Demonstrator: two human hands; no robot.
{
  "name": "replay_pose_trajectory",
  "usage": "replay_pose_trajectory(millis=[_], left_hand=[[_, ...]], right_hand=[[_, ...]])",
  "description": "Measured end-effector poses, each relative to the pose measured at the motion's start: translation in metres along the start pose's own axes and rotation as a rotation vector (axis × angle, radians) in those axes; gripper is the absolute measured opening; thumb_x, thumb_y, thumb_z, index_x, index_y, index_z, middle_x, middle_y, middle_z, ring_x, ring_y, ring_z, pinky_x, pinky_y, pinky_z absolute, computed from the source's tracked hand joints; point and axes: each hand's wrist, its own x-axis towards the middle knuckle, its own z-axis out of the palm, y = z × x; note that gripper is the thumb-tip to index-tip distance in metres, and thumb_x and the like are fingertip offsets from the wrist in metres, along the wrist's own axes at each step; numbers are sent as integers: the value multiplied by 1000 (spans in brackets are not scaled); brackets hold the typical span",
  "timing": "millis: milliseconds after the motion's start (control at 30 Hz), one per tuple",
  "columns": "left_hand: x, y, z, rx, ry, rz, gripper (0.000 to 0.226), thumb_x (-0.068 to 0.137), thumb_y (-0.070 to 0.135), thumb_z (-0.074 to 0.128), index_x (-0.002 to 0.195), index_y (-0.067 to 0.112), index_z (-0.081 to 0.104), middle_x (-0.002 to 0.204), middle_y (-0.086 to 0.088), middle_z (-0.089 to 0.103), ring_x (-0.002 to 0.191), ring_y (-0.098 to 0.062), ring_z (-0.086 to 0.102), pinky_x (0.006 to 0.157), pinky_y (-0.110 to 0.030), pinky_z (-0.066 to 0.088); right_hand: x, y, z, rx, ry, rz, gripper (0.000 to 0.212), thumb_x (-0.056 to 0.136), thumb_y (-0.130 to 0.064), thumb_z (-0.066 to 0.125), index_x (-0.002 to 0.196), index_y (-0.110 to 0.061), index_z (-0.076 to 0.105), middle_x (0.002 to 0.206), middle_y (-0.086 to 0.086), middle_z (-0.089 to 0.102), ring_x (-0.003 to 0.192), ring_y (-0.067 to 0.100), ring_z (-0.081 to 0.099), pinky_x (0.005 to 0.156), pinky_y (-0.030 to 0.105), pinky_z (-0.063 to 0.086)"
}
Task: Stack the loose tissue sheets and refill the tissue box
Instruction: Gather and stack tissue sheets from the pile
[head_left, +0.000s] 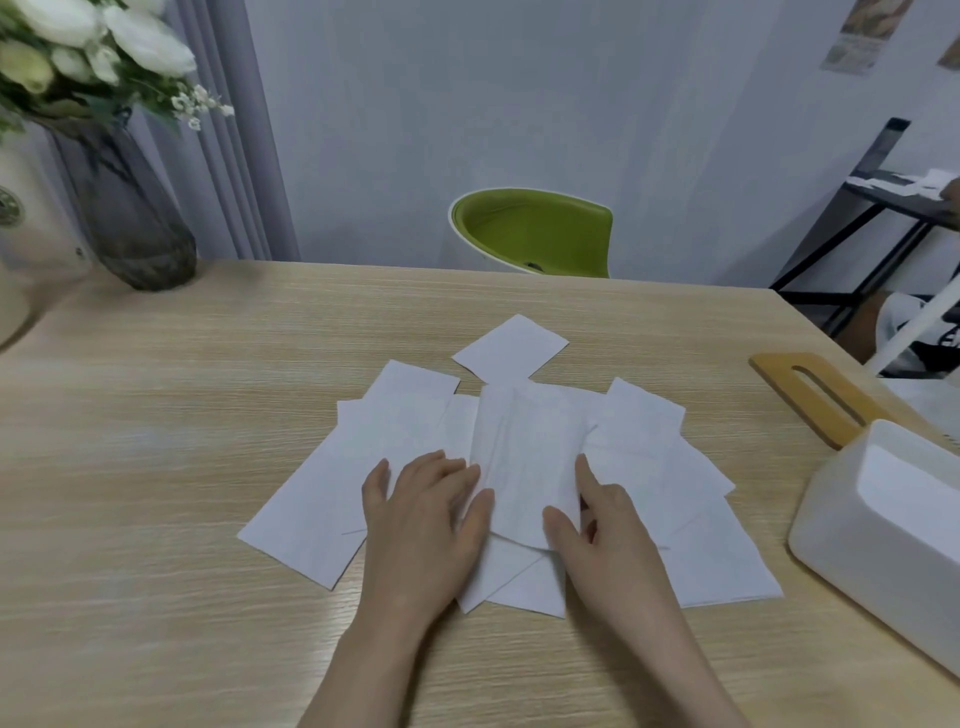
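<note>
Several loose white tissue sheets (322, 493) lie fanned out and overlapping in the middle of the wooden table (156, 467). One separate sheet (510, 347) sits just behind the pile. My left hand (423, 514) lies flat on the pile with straight fingers. My right hand (602, 525) pinches the right edge of a folded tissue (524, 457) on top of the pile, thumb on top. The white tissue box (883, 525) stands open at the right edge of the table. Its wooden lid (815, 395) with a slot lies behind it.
A dark glass vase (130, 208) of white flowers stands at the table's back left corner, next to a cream container (31, 228). A green chair (535, 234) faces the far edge. A black metal shelf (883, 208) stands off to the right.
</note>
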Motion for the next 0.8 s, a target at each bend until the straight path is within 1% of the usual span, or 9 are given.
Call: replay_pose_trajectory(millis=[133, 233, 300, 333, 400, 433, 533, 667, 800], left_hand=[[0, 0, 0, 4, -9, 3, 68, 80, 62, 21, 117, 30, 69, 124, 18, 61, 131, 3, 40, 113, -30, -3], [0, 0, 0, 3, -13, 0, 67, 81, 62, 22, 116, 30, 69, 124, 18, 61, 130, 3, 40, 113, -30, -2], [0, 0, 0, 1, -16, -1, 67, 81, 62, 22, 116, 30, 69, 123, 18, 61, 130, 3, 40, 114, -31, -1], [-1, 0, 0, -2, -19, -2, 67, 80, 62, 22, 116, 30, 69, 123, 18, 61, 130, 3, 40, 114, -32, -1], [0, 1, 0, -9, -21, -5, 68, 80, 62, 22, 116, 30, 69, 123, 18, 61, 130, 3, 40, 114, -32, -1], [0, 1, -1, -13, -20, -6, 68, 80, 62, 22, 116, 30, 70, 123, 18, 61, 130, 3, 40, 114, -31, -1], [0, 1, -1, -33, -15, -10, 66, 81, 62, 23, 114, 30, 70, 122, 18, 62, 129, 3, 41, 113, -28, -2], [0, 1, -2, -50, -10, -23, 65, 82, 62, 23, 114, 30, 70, 123, 18, 62, 128, 3, 42, 114, -29, -1], [-1, 5, -4, -64, -3, -30, 65, 83, 62, 25, 114, 29, 70, 124, 17, 62, 128, 1, 43, 114, -32, 4]], right_hand=[[-2, 0, -1, -14, -15, 26, 63, 95, -40, 46, 149, -41, 14, 107, -4, 43, 93, 7, 48, 77, 27, 43], [-3, -2, -1, -46, -34, 41, 66, 95, -42, 45, 150, -43, 8, 110, -6, 41, 96, 7, 49, 77, 26, 43], [-4, -2, -1, -50, -28, 40, 61, 94, -44, 46, 148, -44, 16, 109, -8, 41, 95, 5, 50, 73, 25, 41], [-4, -3, -1, -37, -11, 45, 55, 93, -45, 47, 144, -43, 27, 107, -9, 41, 93, 4, 50, 71, 24, 40], [-3, -4, -1, 11, 41, 79, 35, 91, -44, 52, 125, -37, 48, 104, -11, 43, 89, 3, 52, 68, 25, 40], [-2, -4, -1, 13, 67, 93, 25, 91, -44, 53, 112, -32, 53, 103, -11, 43, 88, 4, 52, 67, 25, 39], [2, 0, -2, -7, 150, 94, 13, 92, -37, 55, 89, -25, 52, 101, -9, 44, 91, 11, 52, 63, 26, 36], [0, 9, -20, 209, 296, 115, 9, 95, -24, 52, 87, -19, 52, 90, -7, 54, 82, 13, 52, 65, 31, 35], [-3, 22, -42, 568, 250, 191, 8, 95, -9, 52, 92, -13, 59, 74, 8, 67, 61, 23, 61, 65, 36, 47]])
